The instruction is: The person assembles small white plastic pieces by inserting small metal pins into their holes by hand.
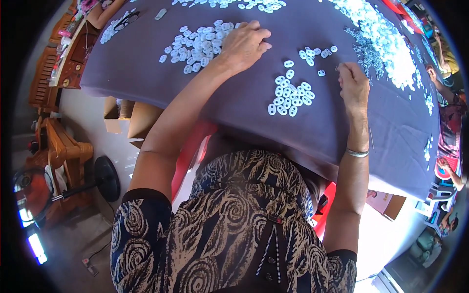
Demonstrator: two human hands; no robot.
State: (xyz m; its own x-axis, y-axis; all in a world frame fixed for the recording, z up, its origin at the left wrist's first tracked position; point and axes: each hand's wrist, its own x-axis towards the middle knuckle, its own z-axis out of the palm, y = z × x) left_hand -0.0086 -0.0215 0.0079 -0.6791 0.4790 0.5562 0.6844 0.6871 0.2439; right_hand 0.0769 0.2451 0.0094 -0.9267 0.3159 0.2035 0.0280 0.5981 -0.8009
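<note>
My left hand point(245, 45) is over the right side of a loose pile of small white oval pieces with two holes point(198, 48). Its fingers are curled in, and whatever they hold is too small to tell. On the right, my right hand point(353, 85) is closed in a pinch just above the tablecloth, its fingertips hiding what is between them. Between my hands lies a smaller cluster of white two-hole pieces point(291, 95), with a few more point(310, 55) beyond it. Small grey metal parts point(367, 52) are heaped just past my right hand.
A grey-purple cloth covers the table point(234, 97). A big white heap point(395, 53) spreads along the right, and eyeglasses point(128, 19) lie at the far left. Other people sit around the table. A black fan point(105, 178) and open cardboard boxes point(141, 122) stand at left.
</note>
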